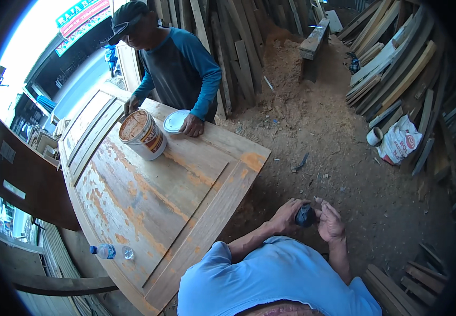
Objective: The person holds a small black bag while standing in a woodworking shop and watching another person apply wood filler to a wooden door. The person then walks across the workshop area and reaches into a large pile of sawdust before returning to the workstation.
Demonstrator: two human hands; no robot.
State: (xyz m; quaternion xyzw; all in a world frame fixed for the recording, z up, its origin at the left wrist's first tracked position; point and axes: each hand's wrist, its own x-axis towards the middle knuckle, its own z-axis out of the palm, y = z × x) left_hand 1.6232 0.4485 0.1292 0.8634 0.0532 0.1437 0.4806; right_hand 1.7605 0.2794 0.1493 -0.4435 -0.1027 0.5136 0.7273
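My left hand is closed around a small, dark, rounded thing with a shiny surface, in front of my chest. Its kind does not show clearly. Close by on its right is my right hand, fingers stretched and somewhat apart, the thumb side near the dark thing. I see nothing clearly held in it. To the left lies a large panelled wooden door, its surface patched with orange filler. Across the door stands a co-worker, one hand near an open white bucket of orange-brown paste, the other by a round white lid.
A bottle with a blue cap lies on the door beside a clear plastic piece. Planks lean at the right and back. A white sack and a pale cup-shaped container sit on the dirt floor, littered with scraps.
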